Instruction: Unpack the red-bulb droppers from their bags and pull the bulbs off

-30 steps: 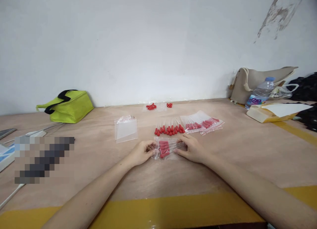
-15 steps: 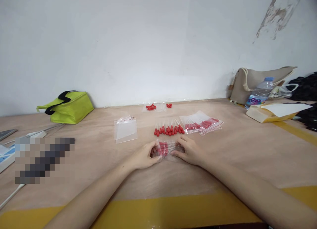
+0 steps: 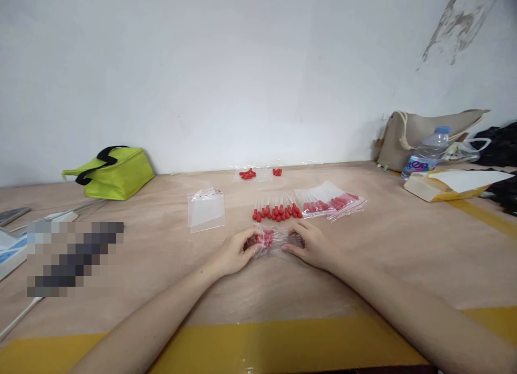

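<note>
Between my hands is a clear plastic bag of glass droppers with red rubber bulbs. My left hand pinches the bag's left end, beside the bulbs. At the other end, the thumb and fingers of my right hand close around the bag where the clear tubes lie. Just beyond it, a row of loose droppers points its red bulbs toward me. Filled zip bags of droppers overlap to the right of that row, and a stack of flat clear zip bags lies to the left.
Farther back are small piles of red bulbs on clear plastic. A lime green bag and a blurred-out dark object are at the left. On the right stand a water bottle, a beige bag and an open carton.
The fingers of my left hand have shifted on the bag's end, and the plastic there is more folded. My right hand keeps its grip. The whole view has moved slightly.
</note>
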The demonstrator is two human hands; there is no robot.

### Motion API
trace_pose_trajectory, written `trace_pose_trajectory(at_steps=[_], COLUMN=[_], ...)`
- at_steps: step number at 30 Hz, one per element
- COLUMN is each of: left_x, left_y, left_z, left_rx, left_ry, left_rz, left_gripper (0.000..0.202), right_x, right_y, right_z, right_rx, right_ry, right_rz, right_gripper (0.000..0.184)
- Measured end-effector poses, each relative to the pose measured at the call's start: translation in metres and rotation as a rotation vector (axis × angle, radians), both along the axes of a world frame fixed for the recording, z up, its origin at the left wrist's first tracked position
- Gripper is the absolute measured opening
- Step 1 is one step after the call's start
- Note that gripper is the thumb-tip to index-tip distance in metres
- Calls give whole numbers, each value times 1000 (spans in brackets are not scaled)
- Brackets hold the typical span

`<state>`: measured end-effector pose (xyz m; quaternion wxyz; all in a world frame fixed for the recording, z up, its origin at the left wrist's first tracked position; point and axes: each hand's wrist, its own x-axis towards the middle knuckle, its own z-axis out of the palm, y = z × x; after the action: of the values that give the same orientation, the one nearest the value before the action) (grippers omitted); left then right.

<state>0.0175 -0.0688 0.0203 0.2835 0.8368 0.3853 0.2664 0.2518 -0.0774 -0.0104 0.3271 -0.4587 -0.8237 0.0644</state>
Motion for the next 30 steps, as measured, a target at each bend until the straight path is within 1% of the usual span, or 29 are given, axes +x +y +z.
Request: trace_pose_trajectory(at_steps=[3,5,8,11,14,17,23,26,28,30], left_x=[-9,-13,-14,-8,-2,-1,-9,-11,-10,-6], left_y=[8,11,13,11,5,2,7,7,5,3], left_z=[3,4,4,0,-1,3,10,8,4,0], left_rx=[-42,-92,-178,-226,-172,-100,-106,-122,-141,-143], left_ry=[-39,-44,-43,-57,-67,-27,-81,-21,10,5], left_rz=[45,12,-75,-97,-85,-97,-145,-142,-111,-83], left_gripper=[25,26,25,26,27,19,16,22,29,29], right_x=[2,3,3,2,2,2,4,4,3,3], right_y=[1,2,3,3,2,3,5,5,4,4], right_z=[0,-1,-1,-1,0,2,1,1,1,2], right_rx=[-19,-18,-15,-26,-35,-33,-40,-50,-66,-81], right_ry=[16,17,15,8,11,17,27,31,33,33], right_rz=[-14,-17,-22,-29,-29,-15,1,-9,-12,-13], right_gripper=[19,18,19,18,17,17,20,21,21,21])
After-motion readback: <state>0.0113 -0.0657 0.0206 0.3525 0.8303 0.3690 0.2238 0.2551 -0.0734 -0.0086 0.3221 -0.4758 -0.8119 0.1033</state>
